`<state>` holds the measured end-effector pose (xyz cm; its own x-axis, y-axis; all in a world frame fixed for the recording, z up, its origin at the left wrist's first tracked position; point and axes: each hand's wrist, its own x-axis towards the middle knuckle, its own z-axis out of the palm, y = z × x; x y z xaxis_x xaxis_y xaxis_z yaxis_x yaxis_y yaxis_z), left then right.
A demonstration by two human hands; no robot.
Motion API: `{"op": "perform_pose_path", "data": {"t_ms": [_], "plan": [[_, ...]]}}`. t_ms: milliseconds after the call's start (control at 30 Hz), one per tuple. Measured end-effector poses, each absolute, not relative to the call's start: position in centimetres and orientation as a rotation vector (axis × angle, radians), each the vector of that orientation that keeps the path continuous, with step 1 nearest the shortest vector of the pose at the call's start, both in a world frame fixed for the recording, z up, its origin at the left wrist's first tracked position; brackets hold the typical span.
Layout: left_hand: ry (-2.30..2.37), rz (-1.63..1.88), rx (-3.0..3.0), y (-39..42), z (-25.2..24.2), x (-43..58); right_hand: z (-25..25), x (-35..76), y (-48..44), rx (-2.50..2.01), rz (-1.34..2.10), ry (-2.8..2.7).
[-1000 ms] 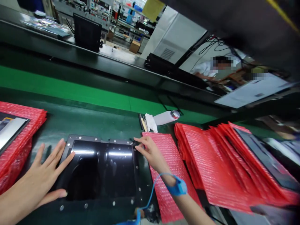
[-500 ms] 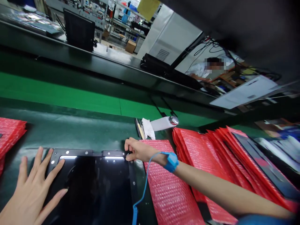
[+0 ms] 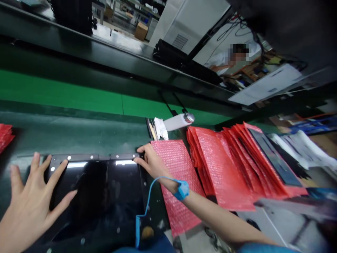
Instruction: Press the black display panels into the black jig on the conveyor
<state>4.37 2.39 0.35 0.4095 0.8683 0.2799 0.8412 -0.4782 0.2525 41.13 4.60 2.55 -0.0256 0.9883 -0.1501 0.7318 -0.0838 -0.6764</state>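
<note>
The glossy black metal-framed display panel (image 3: 100,189) lies flat on the green bench (image 3: 79,135). The left hand (image 3: 28,207), spread wide, rests on its left edge; the right hand (image 3: 152,165) pinches its far corner. Handle by the frame only.

Electronics assembly line in a factory. We identified the setting by a green conveyor belt (image 3: 79,95) that ran past the tabletop (image 3: 79,135), stacked red bubble-wrap bags (image 3: 223,165), a black screen panel (image 3: 105,189) with a screwed frame, a coiled blue antistatic wrist strap (image 3: 181,190), and, beyond the line, another person (image 3: 217,63) seated among cables beside a white machine cabinet (image 3: 189,21).
</note>
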Motion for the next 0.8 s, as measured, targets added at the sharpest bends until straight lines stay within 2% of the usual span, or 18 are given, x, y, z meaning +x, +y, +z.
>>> {"op": "perform_pose_path", "data": {"t_ms": [100,300,467,667,800], "plan": [[1.645,0.443,2.601,2.0,0.3,3.7,2.3,40.7,0.9,-1.863,0.819,-1.604],[1.384,0.31,2.553,-0.4,-0.4,0.3,3.8,40.5,-7.2,-1.999,1.246,-1.736],[1.281,0.272,2.506,-1.4,-0.9,-1.9,5.1,39.8,-7.0,-2.092,1.378,-1.826],[1.292,0.346,2.557,-1.5,-0.9,-1.0,5.7,38.8,-5.8,-2.27,1.285,-1.897],[1.31,0.302,2.53,-1.7,-0.7,-0.6,4.7,38.4,-7.7,-2.182,1.18,-1.811]]}}
